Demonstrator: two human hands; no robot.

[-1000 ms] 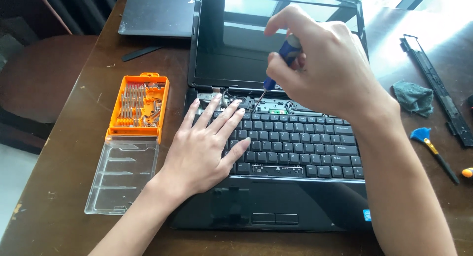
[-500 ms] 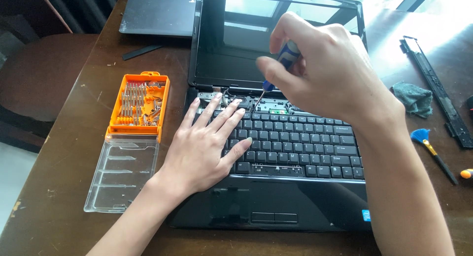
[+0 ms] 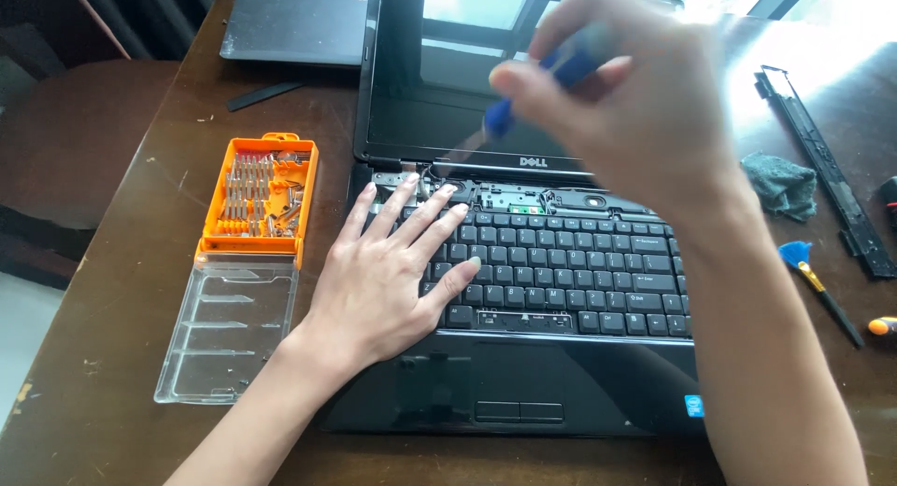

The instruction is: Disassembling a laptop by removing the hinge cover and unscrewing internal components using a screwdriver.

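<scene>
While the left hand lies flat on glossy black laptop keys, the right hand's grip clamps a blue-handled screwdriver.

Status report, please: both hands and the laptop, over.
Left hand flat on laptop keyboard. Right hand grips blue screwdriver, tip near hinge strip. Nothing in the way.

A glossy black plastic finish is shown by the laptop palm rest; its keys are matt. The table is seen as dark wood, scuffed. The bit case is orange plastic with a clear lid; a rough grey-green cloth is seen.
</scene>
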